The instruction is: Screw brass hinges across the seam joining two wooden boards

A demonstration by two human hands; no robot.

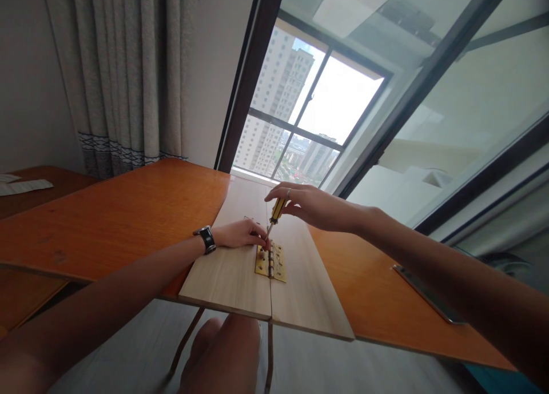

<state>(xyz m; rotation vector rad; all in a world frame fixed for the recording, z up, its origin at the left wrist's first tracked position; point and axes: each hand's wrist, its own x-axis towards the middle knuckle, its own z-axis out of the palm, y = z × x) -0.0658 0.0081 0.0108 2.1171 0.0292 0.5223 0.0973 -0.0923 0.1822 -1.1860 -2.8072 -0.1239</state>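
Two pale wooden boards [231, 279] lie side by side on an orange table, and a brass hinge [271, 262] spans the seam between them. In my right hand [302, 202] is a screwdriver [278, 210] with a yellow and black handle, its shaft slanting down to the hinge's far end. My left hand [242, 233] rests on the left board, its fingertips pinched beside the screwdriver's tip. Whatever those fingertips hold is too small to make out. Small screws or holes show on the hinge's leaves.
The orange table [141, 211] extends to both sides. A dark flat device [429, 297] lies on its right part, below my right forearm. White paper strips [26, 186] are at the far left. Beyond the table stand a curtain and a window.
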